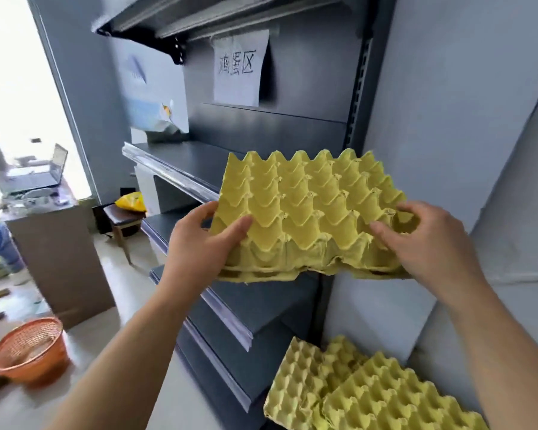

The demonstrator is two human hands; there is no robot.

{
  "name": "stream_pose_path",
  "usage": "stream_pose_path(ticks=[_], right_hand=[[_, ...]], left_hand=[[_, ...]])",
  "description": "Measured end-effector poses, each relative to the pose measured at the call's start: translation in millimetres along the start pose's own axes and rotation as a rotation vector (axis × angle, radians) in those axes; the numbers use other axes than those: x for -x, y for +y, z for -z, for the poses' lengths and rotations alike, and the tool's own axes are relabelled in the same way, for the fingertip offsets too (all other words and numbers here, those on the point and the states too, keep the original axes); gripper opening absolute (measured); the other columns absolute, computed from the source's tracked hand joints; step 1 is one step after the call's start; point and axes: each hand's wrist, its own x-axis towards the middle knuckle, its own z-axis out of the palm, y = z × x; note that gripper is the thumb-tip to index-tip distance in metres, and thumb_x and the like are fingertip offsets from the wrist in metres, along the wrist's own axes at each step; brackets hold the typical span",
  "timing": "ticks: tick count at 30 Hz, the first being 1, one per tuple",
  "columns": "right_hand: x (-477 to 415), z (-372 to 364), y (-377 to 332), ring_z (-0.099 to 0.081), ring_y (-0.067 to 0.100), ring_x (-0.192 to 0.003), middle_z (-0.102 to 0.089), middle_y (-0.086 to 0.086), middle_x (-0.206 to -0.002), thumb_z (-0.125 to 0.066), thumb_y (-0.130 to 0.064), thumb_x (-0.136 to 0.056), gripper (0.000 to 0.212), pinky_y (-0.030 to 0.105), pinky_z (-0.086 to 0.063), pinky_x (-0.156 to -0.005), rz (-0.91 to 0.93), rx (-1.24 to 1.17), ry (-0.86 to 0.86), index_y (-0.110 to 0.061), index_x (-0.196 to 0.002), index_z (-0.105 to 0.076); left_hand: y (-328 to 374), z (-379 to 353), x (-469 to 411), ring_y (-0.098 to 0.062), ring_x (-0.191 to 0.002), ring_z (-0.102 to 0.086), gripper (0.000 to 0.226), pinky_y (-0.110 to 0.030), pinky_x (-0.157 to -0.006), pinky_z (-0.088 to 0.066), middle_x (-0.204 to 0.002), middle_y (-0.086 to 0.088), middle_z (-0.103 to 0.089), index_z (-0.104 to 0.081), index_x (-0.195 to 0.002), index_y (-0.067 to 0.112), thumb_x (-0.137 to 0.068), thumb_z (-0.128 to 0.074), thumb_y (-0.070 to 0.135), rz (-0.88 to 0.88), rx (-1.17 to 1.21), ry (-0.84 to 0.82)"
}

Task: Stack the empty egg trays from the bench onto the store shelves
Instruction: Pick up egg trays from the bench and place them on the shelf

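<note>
1. Grip: left hand and right hand clamped on opposite edges of yellow egg tray stack, keeping it level.
2. Location: airborne, beyond grip lies dark shelf; more trays below.

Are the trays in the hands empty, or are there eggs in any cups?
Empty. Every visible cup of the held egg trays shows bare yellow pulp, no eggs. The left hand and right hand grip the near corners.

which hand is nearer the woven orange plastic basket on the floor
Left. The left hand grips the held yellow egg tray's side above the orange basket; the right hand holds the far side.
</note>
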Motion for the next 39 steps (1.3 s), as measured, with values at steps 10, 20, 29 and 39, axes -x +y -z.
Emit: stream_pose_path(ticks=[10, 20, 29, 39], right_hand=[[-69, -104, -136, -0.055, 0.024, -0.113, -0.057, 0.002, -0.129, -0.067, -0.056, -0.076, 0.067, 0.033, -0.042, -0.083, -0.061, -0.098, 0.007, -0.020, -0.130, -0.052], [-159, -231, -240, -0.058, 0.026, -0.099, -0.060, 0.005, -0.117, -0.064, -0.054, -0.080, 0.058, 0.030, -0.038, -0.069, -0.021, 0.001, -0.019, -0.012, -0.119, -0.054], [-247, -346, -296, -0.057, 0.026, -0.105, -0.054, 0.006, -0.126, -0.065, -0.053, -0.079, 0.067, 0.031, -0.041, -0.073, -0.069, -0.057, -0.103, -0.010, -0.128, -0.048], [-309, -457, -347, -0.055, 0.028, -0.108, -0.056, 0.010, -0.122, -0.065, -0.055, -0.079, 0.065, 0.036, -0.047, -0.085, -0.139, -0.080, -0.090, -0.007, -0.121, -0.052]], left_hand=[[-36, 103, -152, -0.008, -0.091, -0.065, 0.039, -0.027, -0.079, -0.052, -0.094, 0.010, -0.070, -0.067, -0.104, 0.025, -0.076, -0.074, 0.050, -0.036, -0.092, -0.007], [-111, 163, -286, -0.010, -0.083, -0.065, 0.018, -0.029, -0.076, -0.054, -0.091, 0.010, -0.067, -0.060, -0.087, 0.035, -0.079, -0.075, 0.041, 0.039, -0.029, 0.073], [-177, 195, -431, -0.020, -0.112, -0.058, 0.118, -0.039, -0.096, -0.049, -0.129, 0.001, -0.055, -0.047, -0.138, 0.020, -0.037, -0.087, 0.066, 0.074, -0.065, 0.084], [-254, 217, -586, -0.022, -0.109, -0.060, 0.101, -0.041, -0.100, -0.047, -0.124, -0.005, -0.059, -0.048, -0.137, 0.014, -0.052, -0.090, 0.048, 0.082, -0.021, -0.004]])
